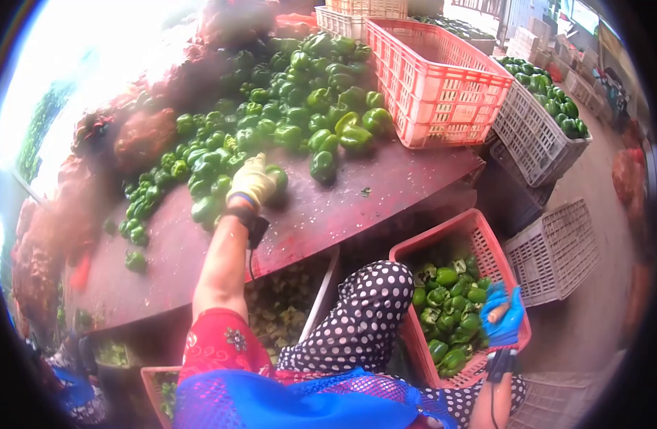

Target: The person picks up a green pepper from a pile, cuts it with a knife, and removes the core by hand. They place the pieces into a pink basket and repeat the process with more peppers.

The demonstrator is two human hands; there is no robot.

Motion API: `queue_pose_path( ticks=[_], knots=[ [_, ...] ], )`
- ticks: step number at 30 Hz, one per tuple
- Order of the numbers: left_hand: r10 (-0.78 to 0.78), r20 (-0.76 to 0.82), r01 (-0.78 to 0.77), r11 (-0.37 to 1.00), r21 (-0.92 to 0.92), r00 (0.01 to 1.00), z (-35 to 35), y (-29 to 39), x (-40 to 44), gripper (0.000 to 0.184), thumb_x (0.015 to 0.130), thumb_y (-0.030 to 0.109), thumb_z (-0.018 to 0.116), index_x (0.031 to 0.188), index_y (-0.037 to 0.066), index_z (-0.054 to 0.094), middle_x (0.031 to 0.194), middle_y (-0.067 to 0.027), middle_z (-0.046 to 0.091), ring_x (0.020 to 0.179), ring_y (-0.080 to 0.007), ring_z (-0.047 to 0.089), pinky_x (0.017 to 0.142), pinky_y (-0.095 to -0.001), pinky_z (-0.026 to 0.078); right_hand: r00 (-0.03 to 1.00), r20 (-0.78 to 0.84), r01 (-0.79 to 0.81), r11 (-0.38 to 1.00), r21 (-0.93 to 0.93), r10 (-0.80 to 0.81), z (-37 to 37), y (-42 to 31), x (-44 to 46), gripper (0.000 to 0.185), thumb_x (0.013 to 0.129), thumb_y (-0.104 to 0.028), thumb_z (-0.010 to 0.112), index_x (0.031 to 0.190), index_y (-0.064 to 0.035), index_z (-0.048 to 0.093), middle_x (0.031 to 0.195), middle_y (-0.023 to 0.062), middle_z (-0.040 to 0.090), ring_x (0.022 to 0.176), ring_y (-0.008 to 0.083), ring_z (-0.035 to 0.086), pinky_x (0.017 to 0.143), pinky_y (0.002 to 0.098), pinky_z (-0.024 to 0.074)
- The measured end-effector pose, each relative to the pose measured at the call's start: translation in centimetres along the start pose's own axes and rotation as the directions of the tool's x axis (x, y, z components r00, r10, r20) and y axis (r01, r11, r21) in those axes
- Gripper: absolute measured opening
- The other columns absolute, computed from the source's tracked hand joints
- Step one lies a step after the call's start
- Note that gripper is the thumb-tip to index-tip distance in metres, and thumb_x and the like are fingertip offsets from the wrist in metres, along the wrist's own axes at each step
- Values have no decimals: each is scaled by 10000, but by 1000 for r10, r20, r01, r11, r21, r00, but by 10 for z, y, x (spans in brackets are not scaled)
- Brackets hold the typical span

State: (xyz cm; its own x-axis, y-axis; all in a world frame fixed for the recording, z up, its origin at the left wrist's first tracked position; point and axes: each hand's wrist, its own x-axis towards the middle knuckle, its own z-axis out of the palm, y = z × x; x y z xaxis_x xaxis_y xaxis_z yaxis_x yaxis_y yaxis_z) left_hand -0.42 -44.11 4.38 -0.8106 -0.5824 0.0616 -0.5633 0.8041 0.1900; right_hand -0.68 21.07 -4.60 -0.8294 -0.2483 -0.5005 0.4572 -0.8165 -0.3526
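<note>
My left hand (251, 184), in a pale yellow glove, reaches into the near edge of a pile of green bell peppers (292, 93) on the dark red table. Its fingers point forward, and a green bell pepper (276, 176) lies right against its side. At the lower right, my right hand (503, 314) wears a blue glove and is held over the rim of a red crate (515, 286). Its fingers are curled around a short tan piece, which I cannot make out clearly. Inside that crate are green peppers (450, 307), some of them broken open.
On the table's far right stands a red and white crate (443, 86). Beyond it, a grey crate (535, 139) is heaped with peppers, and another grey crate (553, 250) rests on the floor. Filled mesh sacks (146, 136) line the left. Below the table edge sits a bin of scraps (282, 300).
</note>
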Motion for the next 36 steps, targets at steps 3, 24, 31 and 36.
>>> queue_pose_path(
  ticks=[3,24,31,36],
  knots=[
    [-212,433,256,966,-45,876,-23,17,20,913,833,530,757,1534,33,450,1380,-176,643,1223,-283,649,1018,-346,510,966,-133,-234,969,-75,223,-20,42,-3,278,1020,-347,626,1038,-86,721,890,62,694,646,161,603,573,332,518],
    [499,183,-18,372,-928,847,-21,267,-187,747,800,248,883,1414,39,512,1166,-131,701,1040,-191,678,878,-344,574,920,392,130,936,-329,10,76,74,-24,802,920,-124,765,1593,-83,330,1352,94,596,1116,255,672,770,311,596],
    [695,299,120,295,-948,654,17,369,-250,563,857,255,834,1316,35,594,1112,-68,707,972,-145,669,830,-298,550,953,253,259,881,-396,-166,64,20,-53,495,904,-151,791,1349,-100,579,1085,-17,656,947,40,635,684,215,541],
    [686,386,477,64,-877,617,78,393,-263,290,991,174,653,1249,46,626,1062,-15,683,883,-104,651,730,-255,520,851,165,520,756,-397,-498,36,28,-23,479,874,-81,811,1297,-83,586,1070,11,657,909,117,658,782,259,566]
  ],
)
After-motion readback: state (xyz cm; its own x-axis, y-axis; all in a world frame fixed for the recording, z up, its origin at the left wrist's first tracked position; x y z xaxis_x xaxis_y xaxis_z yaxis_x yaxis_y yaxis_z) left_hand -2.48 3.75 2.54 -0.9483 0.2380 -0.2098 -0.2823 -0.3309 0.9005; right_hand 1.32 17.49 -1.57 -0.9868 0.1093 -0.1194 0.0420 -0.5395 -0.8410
